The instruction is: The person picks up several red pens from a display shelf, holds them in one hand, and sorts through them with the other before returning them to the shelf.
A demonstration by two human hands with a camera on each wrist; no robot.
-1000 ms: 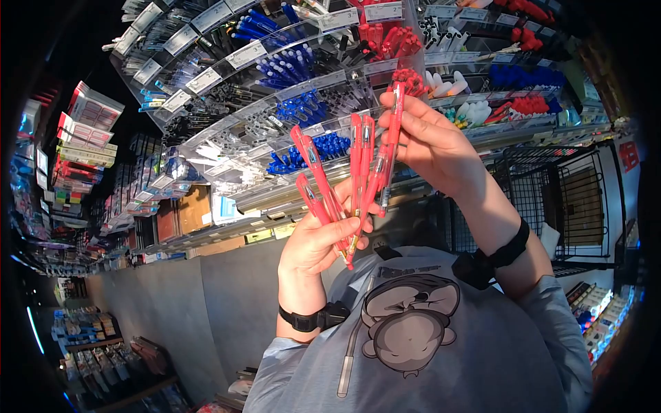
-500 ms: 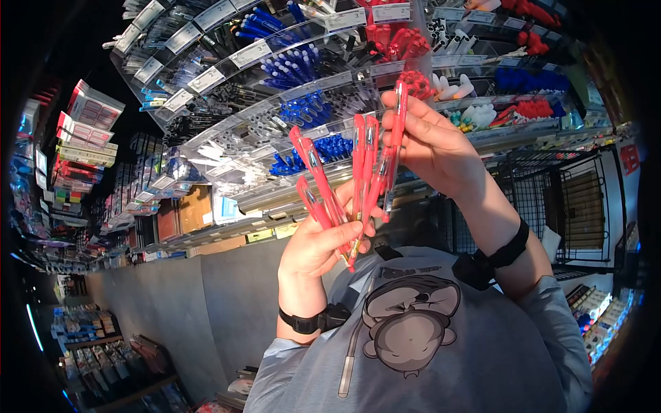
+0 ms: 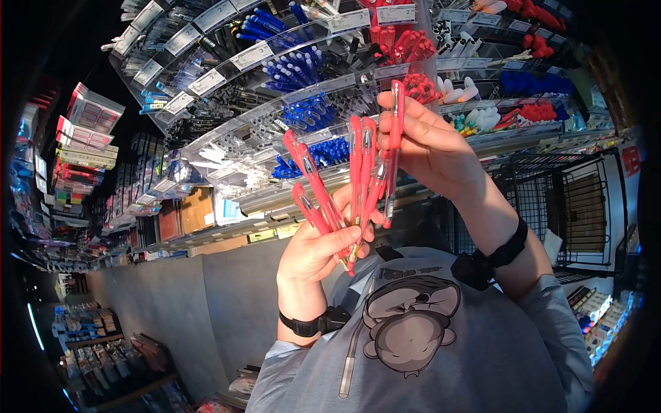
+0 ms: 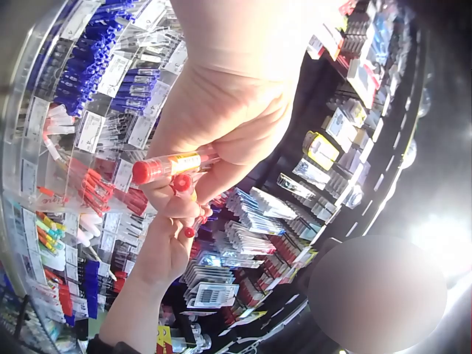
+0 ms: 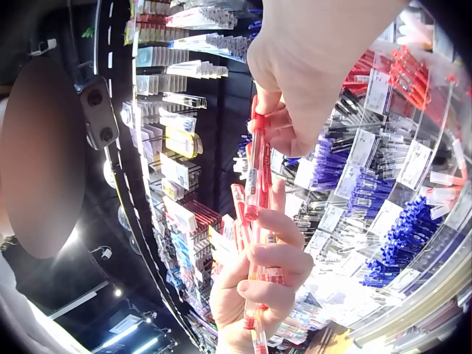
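Note:
Several red capped pens [image 3: 317, 186] fan upward from my left hand [image 3: 310, 251], the thumb pressed across their lower ends. My right hand [image 3: 434, 148] pinches one more red pen [image 3: 397, 117] near its capped top, and that pen hangs down beside the fanned ones. In the left wrist view the round red ends of pens [image 4: 151, 172] stick out of the left hand's grip. The right wrist view has the single pen [image 5: 256, 166] upright between the right hand's fingers, above the left hand [image 5: 258, 287].
Behind the hands rises a tiered clear rack with blue pens [image 3: 306, 112], red pens [image 3: 406, 47] and price labels [image 3: 251, 55]. A black wire cart [image 3: 544, 199] stands at the right. Packaged goods [image 3: 86, 131] hang on the left, above grey floor [image 3: 165, 303].
The single pen in my right hand has shifted slightly down at its lower end. The fanned pens in my left hand tilt a little more to the left. Both hands keep their grips.

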